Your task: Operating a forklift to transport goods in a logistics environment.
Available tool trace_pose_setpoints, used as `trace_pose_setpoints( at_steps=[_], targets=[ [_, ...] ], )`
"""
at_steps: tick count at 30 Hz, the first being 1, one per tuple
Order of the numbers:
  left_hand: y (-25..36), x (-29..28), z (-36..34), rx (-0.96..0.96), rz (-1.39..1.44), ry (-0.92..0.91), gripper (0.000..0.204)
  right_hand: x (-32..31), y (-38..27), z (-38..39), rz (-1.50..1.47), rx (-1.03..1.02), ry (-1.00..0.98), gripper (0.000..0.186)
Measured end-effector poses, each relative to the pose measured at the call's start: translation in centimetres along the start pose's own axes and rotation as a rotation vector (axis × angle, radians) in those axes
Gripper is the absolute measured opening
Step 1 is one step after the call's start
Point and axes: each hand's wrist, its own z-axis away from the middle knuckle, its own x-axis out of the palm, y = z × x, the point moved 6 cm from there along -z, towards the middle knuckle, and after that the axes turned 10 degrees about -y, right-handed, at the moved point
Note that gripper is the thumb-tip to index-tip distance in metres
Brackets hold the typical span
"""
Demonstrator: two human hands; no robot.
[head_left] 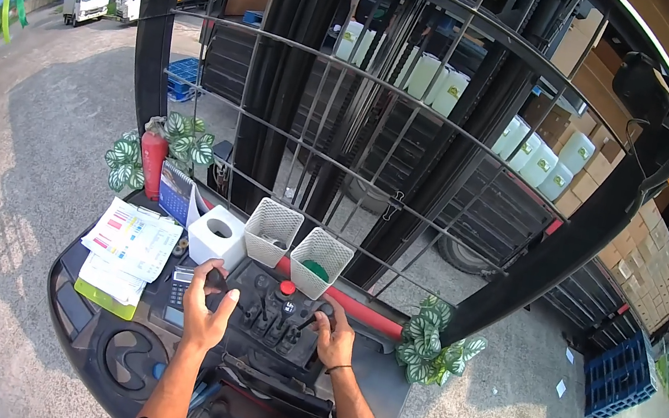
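Note:
I am at the controls of a forklift. My left hand (208, 311) is closed round a black knob (216, 280) at the left of the black control panel, thumb and forefinger on either side of it. My right hand (335, 339) grips a black lever (322, 309) on the panel's right side. Between the hands stand several short black levers (277, 322), with a red push button (287, 288) just beyond them. Beside my left hand lies a calculator (179, 289), partly hidden. The steering wheel (127, 358) sits nearer me, left of my left forearm.
Two white mesh baskets (272, 230), a white tissue box (217, 234), a calendar (179, 195) and papers (133, 240) line the dash. Beyond the metal guard (301, 142), a truck (493, 203) carries white jerrycans (449, 92) and cardboard boxes (647, 250). Blue pallets (621, 377) stand right.

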Motion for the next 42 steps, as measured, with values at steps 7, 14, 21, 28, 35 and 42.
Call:
trace_pose_setpoints(
  at_steps=[7, 14, 21, 28, 35, 42],
  targets=[
    [-1.1, -0.3, -0.9, -0.107, 0.086, -0.154, 0.079, 1.8, 1.4, 0.8, 0.001, 0.035, 0.060, 0.038],
    [-4.8, -3.4, 3.3, -0.004, -0.197, -0.150, 0.079, 4.0, 2.4, 1.2, 0.010, 0.042, 0.002, 0.038],
    [-12.1, -11.4, 17.1, -0.569, -1.088, -0.111, 0.055, 5.5, 3.5, 1.2, -0.046, 0.017, -0.049, 0.045],
    [-12.2, -11.9, 22.2, -0.416, -1.032, -0.096, 0.023, 5.5, 5.7, -0.2, -0.058, 0.008, -0.094, 0.045],
    [-12.3, -23.9, 23.7, -0.188, -1.160, 0.030, 0.026, 3.9, 6.0, -1.3, 0.093, -0.048, -0.088, 0.040],
    [-17.6, -13.4, 11.4, -0.208, -0.803, 0.060, 0.045, 4.6, 6.7, -2.1, 0.049, -0.058, -0.084, 0.048]
  ],
)
